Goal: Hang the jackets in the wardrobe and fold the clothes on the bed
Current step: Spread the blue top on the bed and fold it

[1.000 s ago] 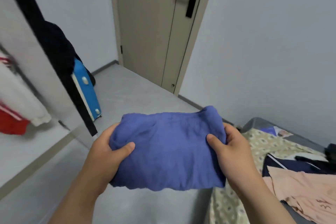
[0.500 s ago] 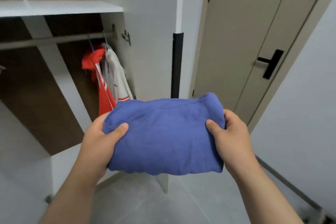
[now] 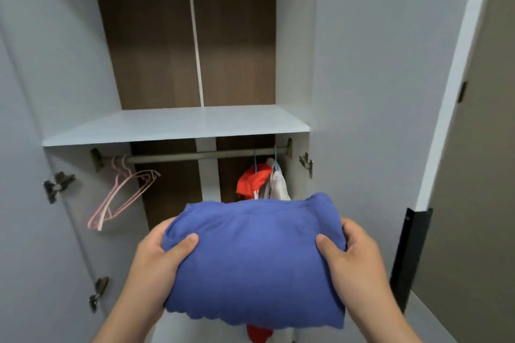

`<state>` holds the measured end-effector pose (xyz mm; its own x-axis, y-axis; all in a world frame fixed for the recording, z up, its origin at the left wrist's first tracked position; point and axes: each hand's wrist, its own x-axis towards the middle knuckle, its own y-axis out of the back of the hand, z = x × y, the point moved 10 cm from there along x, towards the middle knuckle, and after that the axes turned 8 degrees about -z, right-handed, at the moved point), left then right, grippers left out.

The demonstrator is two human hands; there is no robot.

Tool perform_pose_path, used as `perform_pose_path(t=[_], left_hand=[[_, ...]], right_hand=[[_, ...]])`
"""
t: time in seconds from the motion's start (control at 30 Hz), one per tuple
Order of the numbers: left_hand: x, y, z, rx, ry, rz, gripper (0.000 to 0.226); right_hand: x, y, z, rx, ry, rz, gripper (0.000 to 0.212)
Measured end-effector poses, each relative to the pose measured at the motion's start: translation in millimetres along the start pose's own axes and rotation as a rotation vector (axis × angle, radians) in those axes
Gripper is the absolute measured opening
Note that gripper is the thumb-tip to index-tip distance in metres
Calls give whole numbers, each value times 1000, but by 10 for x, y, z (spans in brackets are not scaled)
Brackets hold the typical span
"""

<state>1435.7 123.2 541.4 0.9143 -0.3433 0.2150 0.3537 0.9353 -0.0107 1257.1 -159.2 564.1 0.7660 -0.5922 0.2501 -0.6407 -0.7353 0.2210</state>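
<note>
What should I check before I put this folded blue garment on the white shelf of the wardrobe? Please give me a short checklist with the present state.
1. Grip: left hand and right hand each grip one end of the folded blue garment, thumbs on top: ok.
2. Fold is compact on the visible side: ok.
3. Underside of the fold: hidden, cannot tell.
4. Wardrobe is open in front: ok.
5. White shelf shows free surface: ok.
6. Garment raised to shelf level: not ok, it appears below the shelf edge.
</note>
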Motion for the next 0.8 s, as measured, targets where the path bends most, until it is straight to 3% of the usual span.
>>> perform_pose_path(t=[0.1,0.27,0.43,0.63,0.8], left_hand=[[276,162,159,17,-47,75,41],[793,491,543,44,-138,153,32],[1448,726,988,95,-250,125,35],[2771,1144,1168,174,-318,86,41],[3902,1259,1127,463,-250,35,42]], right_hand=[[489,-268,-112,45,37,-59,18],[1148,-749,-377,134,100,-113,20],[1869,-1112,-762,138,209,-96,21],[2897,-1832,-1329,-37,366,-79,14],[3828,-2299,-1456,-315,322,-98,19]])
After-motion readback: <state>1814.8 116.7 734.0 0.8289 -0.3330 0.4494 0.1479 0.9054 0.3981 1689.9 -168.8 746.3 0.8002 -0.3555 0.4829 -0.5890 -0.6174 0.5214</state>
